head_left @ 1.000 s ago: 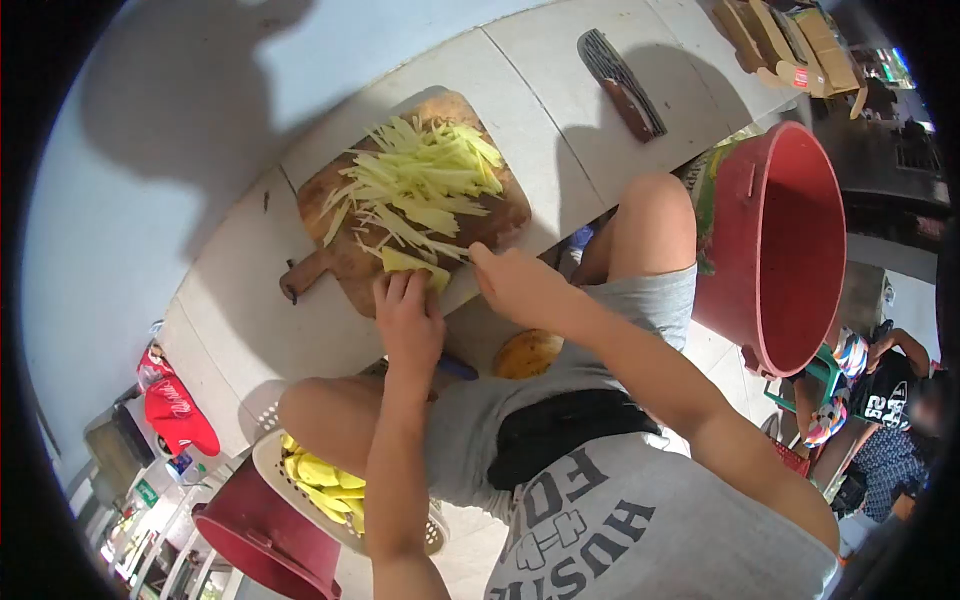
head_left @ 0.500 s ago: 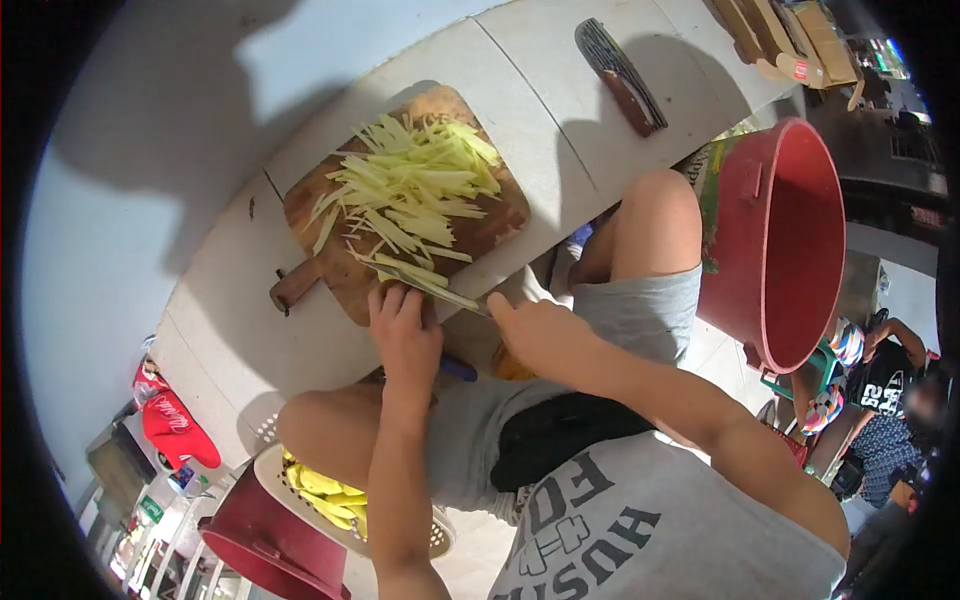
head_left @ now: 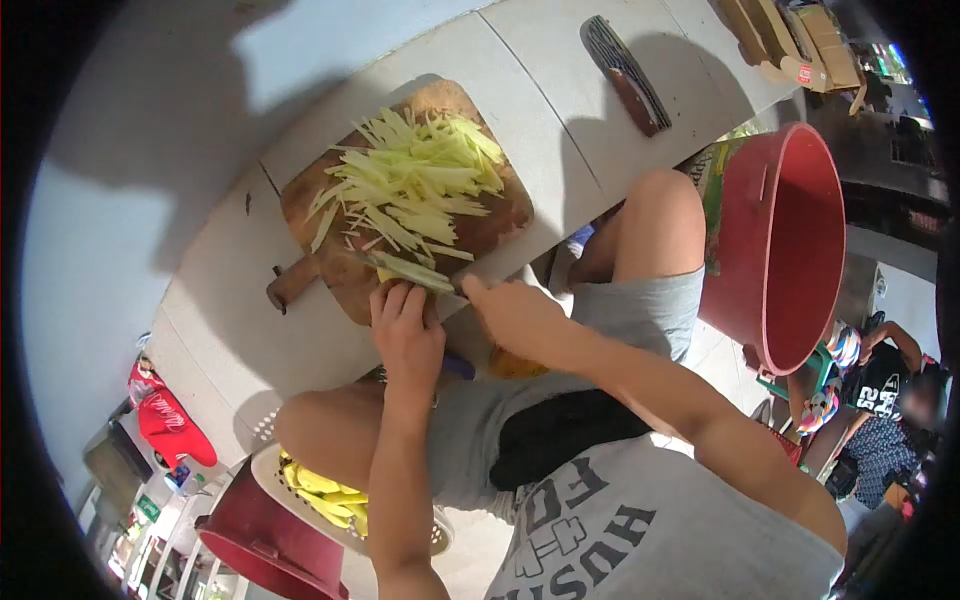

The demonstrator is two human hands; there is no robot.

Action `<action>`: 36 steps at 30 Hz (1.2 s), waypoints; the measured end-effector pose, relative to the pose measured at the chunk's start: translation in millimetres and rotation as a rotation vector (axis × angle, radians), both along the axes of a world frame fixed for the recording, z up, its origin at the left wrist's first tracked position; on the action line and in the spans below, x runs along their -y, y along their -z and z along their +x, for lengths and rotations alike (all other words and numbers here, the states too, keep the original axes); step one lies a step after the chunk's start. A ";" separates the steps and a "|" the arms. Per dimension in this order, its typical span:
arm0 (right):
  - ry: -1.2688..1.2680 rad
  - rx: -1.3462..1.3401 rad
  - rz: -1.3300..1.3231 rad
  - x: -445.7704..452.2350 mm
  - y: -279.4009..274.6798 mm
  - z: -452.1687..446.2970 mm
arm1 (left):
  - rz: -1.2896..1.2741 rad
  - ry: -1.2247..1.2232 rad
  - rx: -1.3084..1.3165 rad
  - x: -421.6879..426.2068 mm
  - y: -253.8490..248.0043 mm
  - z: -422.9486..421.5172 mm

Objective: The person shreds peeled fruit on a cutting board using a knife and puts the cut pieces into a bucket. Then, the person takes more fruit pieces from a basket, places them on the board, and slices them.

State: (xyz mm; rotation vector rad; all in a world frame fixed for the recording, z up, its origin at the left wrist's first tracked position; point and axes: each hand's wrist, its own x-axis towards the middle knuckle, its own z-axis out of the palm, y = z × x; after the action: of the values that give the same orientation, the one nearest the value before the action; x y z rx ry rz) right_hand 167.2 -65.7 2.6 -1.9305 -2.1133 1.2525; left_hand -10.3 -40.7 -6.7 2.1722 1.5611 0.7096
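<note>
On the wooden cutting board [head_left: 345, 290] lies a heap of thin pale-green strips [head_left: 420, 175]. At the board's near edge my left hand [head_left: 408, 325] presses its curled fingers on a pale yellow-green piece [head_left: 386, 274], mostly hidden under them; its exact kind I cannot tell. My right hand [head_left: 515, 315] is wrapped round a knife's handle. The knife's blade [head_left: 420, 275] points left across the board, just beyond my left fingertips, with pale cut flesh along it.
A second knife [head_left: 625, 75] with a brown handle lies on the tiled surface [head_left: 520, 80]. To the right stands a large red tub [head_left: 745, 240]. A holed colander [head_left: 280, 480] of yellow pieces rests by another red bin [head_left: 260, 540]. Cardboard boxes [head_left: 825, 50] and people [head_left: 885, 390] are farther right.
My right hand has slid the knife left, bringing it closer to my left hand. My left hand stays almost in place on the piece.
</note>
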 end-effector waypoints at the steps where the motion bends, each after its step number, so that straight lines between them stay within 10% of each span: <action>1: -0.010 -0.013 0.001 6.4 -11.3 2.5 | 0.016 0.009 0.005 1.1 0.4 -0.1; 36: 0.021 -0.273 -0.022 -16.1 25.7 10.6 | 0.065 -0.031 -0.034 14.6 8.4 -11.1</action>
State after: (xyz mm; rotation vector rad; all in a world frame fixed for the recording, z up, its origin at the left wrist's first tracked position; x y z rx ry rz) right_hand 177.8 -49.7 -23.2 -1.6716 -1.9467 1.4462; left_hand -21.5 -55.3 -15.2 2.2223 1.6125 0.7471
